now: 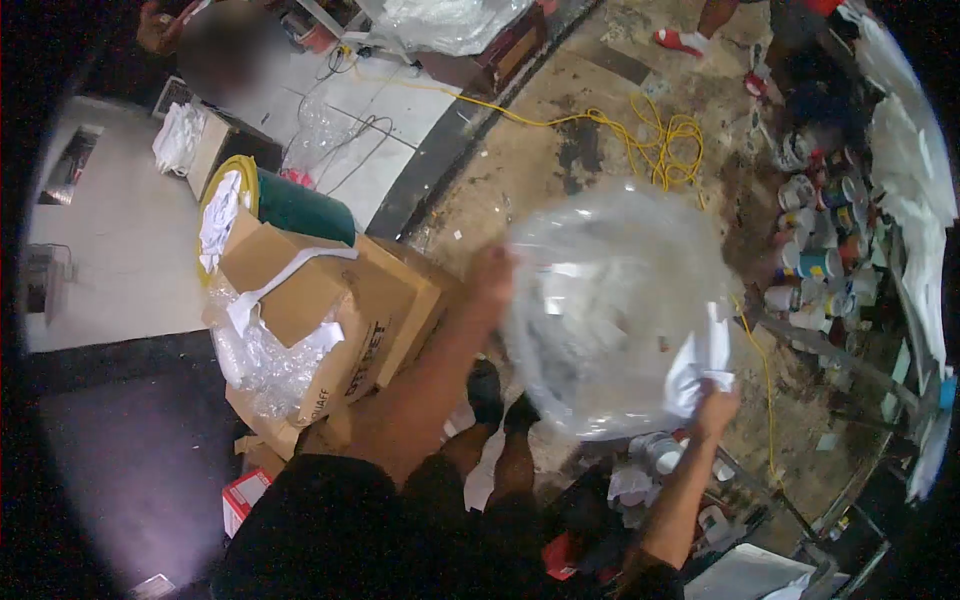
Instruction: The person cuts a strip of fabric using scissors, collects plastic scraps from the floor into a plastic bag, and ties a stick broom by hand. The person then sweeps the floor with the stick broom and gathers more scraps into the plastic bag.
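Note:
A big see-through plastic bag (620, 310) is spread out round in front of my body, above the floor. My left hand (496, 272) is closed on its left edge, smeared by motion. At the lower right edge my right hand (717, 408) grips the bag, with a crumpled white piece (698, 365) beside its fingers. I cannot tell whether that white piece lies inside or outside the plastic. To my left stands an open cardboard box (365, 315) with bubble wrap (262, 365) and white scraps at its opening.
A green drum (305, 208) with a yellow rim holds white material behind the box. A yellow cable (665, 140) lies coiled on the stained floor. Many paint cans (820, 262) stand at right beside metal bars. Another person's foot (680, 42) shows at the top.

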A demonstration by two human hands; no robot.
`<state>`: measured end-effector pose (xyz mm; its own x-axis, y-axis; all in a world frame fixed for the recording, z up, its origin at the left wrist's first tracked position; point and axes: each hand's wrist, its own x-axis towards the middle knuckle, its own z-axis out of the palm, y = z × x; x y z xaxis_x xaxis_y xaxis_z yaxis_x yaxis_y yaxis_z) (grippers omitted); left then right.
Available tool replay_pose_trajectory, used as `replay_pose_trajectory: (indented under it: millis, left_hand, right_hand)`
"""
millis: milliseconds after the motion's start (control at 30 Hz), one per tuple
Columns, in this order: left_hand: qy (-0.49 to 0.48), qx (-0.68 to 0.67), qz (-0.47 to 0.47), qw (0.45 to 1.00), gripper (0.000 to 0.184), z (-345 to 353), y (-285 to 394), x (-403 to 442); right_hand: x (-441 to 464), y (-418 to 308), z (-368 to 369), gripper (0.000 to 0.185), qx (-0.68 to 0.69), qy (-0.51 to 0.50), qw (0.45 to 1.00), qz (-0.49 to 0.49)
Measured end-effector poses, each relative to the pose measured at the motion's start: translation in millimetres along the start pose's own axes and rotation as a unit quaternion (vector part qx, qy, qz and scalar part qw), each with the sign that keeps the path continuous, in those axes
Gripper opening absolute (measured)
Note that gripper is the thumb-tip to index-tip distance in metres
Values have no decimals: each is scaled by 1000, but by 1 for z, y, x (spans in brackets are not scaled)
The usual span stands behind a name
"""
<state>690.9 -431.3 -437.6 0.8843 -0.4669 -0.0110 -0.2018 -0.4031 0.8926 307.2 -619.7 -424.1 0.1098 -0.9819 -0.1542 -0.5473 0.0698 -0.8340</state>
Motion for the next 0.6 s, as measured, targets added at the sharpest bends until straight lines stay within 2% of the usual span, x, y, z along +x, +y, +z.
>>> replay_pose_trajectory:
  millis: [33, 67, 100, 133, 167, 200, 267, 300, 333, 400, 467, 533, 567, 600]
  left_hand:
    - [13, 88, -143, 986, 15, -37, 48, 10]
    - [16, 118, -127, 985, 18, -63, 47, 21]
    - [21, 148, -112, 982, 22, -87, 42, 32]
    - [30, 135, -60, 988, 32, -103, 35, 40]
    - [38, 122, -9, 992, 42, -118, 24, 45]
    - [38, 121, -15, 992, 42, -131, -2, 50]
    - [72, 294, 19, 953, 62, -145, -61, 42]
    - [22, 208, -133, 969, 70, -144, -49, 28]
    - [22, 206, -143, 968, 70, -139, -45, 8]
    - [45, 265, -121, 955, 71, -134, -40, -44]
    - [61, 182, -243, 951, 74, -125, -43, -106]
    - [64, 261, -267, 925, 74, -117, -52, -162]
    - [66, 254, -272, 926, 74, -111, -54, -167]
    - [98, 204, -380, 897, 72, -107, -56, -169]
  right_hand:
    - [-21, -31, 13, 13, -36, -2, 999, -38]
    - [-44, -61, 25, 18, -72, -16, 997, -13]
    - [-64, -90, 39, 21, -3, -90, 996, 7]
    - [-72, -60, 61, 20, -41, -110, 992, -48]
    - [-84, -55, 83, 24, -6, -160, 987, -11]
    - [-97, -56, 105, 30, 26, -209, 977, 28]
    - [-113, -46, 144, 30, -150, -278, 948, 43]
    - [-122, -25, 162, 30, -131, -304, 942, 49]
    - [-128, -10, 177, 30, -109, -329, 937, 53]
    - [-134, -42, 184, 29, -121, -345, 928, 74]
    - [-140, -54, 190, 29, -134, -359, 919, 91]
    - [-140, -53, 192, 29, -181, -367, 910, 69]
    - [-140, -41, 193, 29, -188, -367, 909, 64]
    - [-140, -30, 196, 29, -181, -376, 907, 50]
